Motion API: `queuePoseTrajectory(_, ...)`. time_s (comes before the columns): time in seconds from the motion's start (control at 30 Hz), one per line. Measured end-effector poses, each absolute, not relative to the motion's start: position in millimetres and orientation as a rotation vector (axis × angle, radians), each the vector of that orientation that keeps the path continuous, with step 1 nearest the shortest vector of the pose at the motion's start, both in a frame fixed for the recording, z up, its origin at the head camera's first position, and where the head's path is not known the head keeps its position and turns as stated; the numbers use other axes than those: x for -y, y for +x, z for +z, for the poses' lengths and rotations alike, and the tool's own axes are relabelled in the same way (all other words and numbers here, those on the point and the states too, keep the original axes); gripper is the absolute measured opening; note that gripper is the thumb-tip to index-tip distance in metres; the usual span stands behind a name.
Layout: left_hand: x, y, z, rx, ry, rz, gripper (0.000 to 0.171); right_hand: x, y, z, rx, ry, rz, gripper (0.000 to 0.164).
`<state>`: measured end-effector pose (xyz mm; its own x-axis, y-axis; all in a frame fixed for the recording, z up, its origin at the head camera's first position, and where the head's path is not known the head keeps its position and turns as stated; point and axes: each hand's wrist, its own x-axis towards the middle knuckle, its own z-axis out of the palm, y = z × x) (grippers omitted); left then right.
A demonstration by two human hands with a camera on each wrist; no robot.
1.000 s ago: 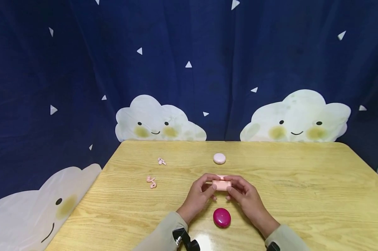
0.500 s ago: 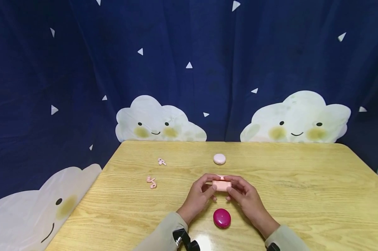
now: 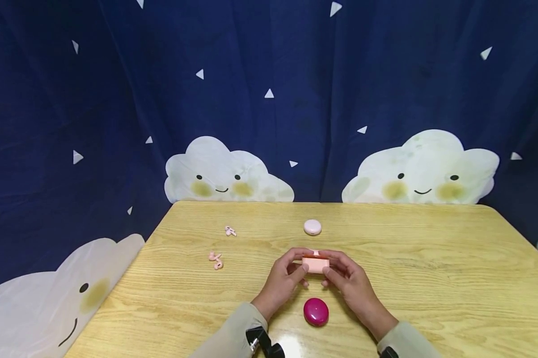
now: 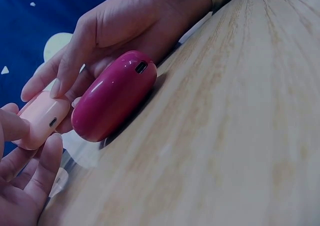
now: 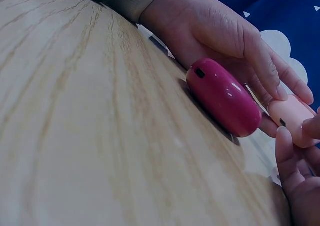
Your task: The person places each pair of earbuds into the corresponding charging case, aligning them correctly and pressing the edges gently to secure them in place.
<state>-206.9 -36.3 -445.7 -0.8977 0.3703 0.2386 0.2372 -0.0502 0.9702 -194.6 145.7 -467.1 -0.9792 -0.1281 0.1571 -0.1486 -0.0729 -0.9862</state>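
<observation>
Between both hands, over the middle of the table, a small pink earbud case [image 3: 315, 265] is held with its front toward me. My left hand [image 3: 283, 276] pinches its left end between thumb and fingers; my right hand [image 3: 351, 278] does the same at the right end. The lid, partly covered by fingertips, shows a narrow reddish gap at the seam. On the case's underside a charging port shows in both wrist views. A glossy magenta round case [image 3: 316, 312] lies on the table between the wrists, apart from both hands.
A pale pink round case [image 3: 312, 227] sits beyond the hands. To the left lie a pair of pale earbuds [image 3: 230, 231] and a pair of pink earbuds [image 3: 216, 260]. A dark blue curtain [image 3: 260, 59] with clouds hangs behind the wooden table [image 3: 429, 278].
The seam gap below the pink case's lid looks slightly wider and redder than before. Both hands keep their places, and the other things have not moved.
</observation>
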Motion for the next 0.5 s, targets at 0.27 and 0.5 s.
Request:
queuePoseTrajectory(0.27,35.9,-206.8,-446.8,-2.096,0.685,2.106,0.030,-146.0,-194.7,-466.1,2.160,0.290,2.265,0.037)
queuePoseTrajectory(0.5,36.3,-207.1,-446.6,-2.072,0.677,2.124,0.033,-145.7,-194.8,-466.0,2.152,0.269,2.298,0.040)
